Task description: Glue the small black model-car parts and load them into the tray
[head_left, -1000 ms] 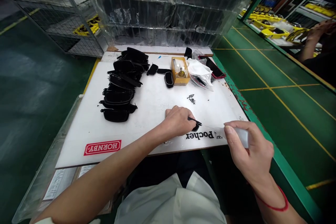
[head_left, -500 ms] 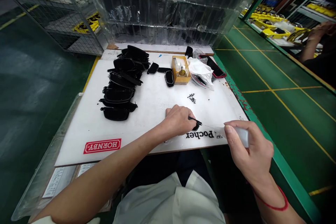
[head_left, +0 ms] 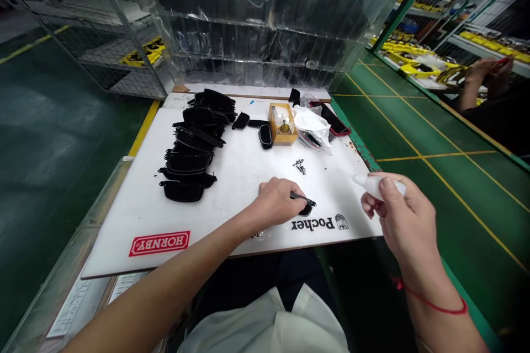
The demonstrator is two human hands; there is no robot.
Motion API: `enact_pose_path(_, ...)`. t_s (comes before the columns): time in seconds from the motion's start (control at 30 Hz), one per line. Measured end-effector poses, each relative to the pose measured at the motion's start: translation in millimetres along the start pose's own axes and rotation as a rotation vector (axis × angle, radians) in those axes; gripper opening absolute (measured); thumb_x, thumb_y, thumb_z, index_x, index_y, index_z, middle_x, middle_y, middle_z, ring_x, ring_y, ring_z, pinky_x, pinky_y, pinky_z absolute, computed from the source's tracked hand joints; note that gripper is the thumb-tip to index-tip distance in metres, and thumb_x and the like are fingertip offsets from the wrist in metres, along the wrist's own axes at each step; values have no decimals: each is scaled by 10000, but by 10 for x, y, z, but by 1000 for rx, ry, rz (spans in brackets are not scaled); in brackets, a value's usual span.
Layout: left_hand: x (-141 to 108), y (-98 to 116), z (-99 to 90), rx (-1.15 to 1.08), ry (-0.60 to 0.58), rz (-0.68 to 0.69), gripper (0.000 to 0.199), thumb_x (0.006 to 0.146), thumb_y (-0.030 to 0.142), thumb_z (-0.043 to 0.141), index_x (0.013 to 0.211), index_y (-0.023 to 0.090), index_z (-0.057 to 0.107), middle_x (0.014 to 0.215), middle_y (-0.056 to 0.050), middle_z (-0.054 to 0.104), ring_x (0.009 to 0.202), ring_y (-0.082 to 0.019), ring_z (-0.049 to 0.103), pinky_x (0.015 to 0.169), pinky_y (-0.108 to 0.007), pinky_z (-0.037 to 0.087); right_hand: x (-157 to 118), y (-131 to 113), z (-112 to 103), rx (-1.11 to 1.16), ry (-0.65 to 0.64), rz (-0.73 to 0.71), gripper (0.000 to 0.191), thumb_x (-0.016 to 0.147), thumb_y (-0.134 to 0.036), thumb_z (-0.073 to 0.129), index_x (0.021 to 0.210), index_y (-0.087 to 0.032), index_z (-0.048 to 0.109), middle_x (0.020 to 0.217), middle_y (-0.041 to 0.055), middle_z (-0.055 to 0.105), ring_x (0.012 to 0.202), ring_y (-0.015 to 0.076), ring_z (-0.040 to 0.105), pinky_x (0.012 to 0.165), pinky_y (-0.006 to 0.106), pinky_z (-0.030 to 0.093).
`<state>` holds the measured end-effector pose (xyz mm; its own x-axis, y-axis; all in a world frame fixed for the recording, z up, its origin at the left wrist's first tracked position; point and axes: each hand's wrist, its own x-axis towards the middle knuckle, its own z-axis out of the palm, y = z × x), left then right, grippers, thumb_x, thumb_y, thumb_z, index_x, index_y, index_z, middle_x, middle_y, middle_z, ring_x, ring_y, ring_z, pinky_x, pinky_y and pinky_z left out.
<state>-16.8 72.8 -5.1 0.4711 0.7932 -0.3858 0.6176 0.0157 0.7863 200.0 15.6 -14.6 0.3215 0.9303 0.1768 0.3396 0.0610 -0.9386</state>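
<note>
2 hands (head_left: 281, 201) grip: left pinches black part (head_left: 305, 208), right (head_left: 399, 220) clasps white bottle (head_left: 375, 186); yellow box (head_left: 282, 117) holds a tool.

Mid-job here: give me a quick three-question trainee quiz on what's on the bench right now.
1. True or false: the left hand presses a small black part onto the white board.
2. What does the right hand hold? A) a small white bottle B) a screwdriver C) a phone
3. Fill in: the stack of black parts lies on the ___ side of the board, seen from the person.

Key: 1 true. 2 A, the small white bottle, raised beside the board's right edge. 3 left; the yellow box stands farther back, near the middle.
</note>
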Motion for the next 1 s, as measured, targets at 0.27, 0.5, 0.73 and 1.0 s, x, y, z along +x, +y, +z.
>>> enact_pose_path(0.27, 47, -204, 38, -130, 154, 60, 193, 747, 352, 564, 818, 249, 711, 977, -27, 677, 953, -220, 574, 822, -331, 461, 294, -73, 321, 72, -199, 90, 379, 731, -361, 719, 993, -204, 495, 841, 48, 681, 659, 171, 645, 526, 264, 500)
enact_pose_path(0.5, 47, -226, 20, -169, 285, 110, 146, 755, 286, 558, 781, 240, 694, 905, -20, 655, 965, -209, 543, 881, -338, 417, 460, -162, 535, 12, -264, 31, 254, 761, -322, 671, 870, -193, 482, 755, 8, 642, 556, 136, 608, 497, 253, 490)
enact_pose_path(0.73, 107, -306, -56, -190, 425, 73, 127, 753, 248, 550, 767, 241, 676, 883, -7, 645, 958, -194, 536, 887, -327, 402, 1029, -125, 899, -26, -242, -67, 233, 764, -395, 642, 818, -178, 574, 612, -19, 567, 481, 111, 511, 456, 235, 434)
enact_pose_path(1.0, 183, -345, -137, -212, 430, -20, 141, 730, 253, 554, 756, 224, 690, 881, -20, 661, 935, -210, 563, 873, -336, 414, 1359, -69, 1416, -220, -234, -368, 233, 761, -369, 647, 935, -215, 666, 918, 32, 664, 838, 197, 599, 763, 321, 464)
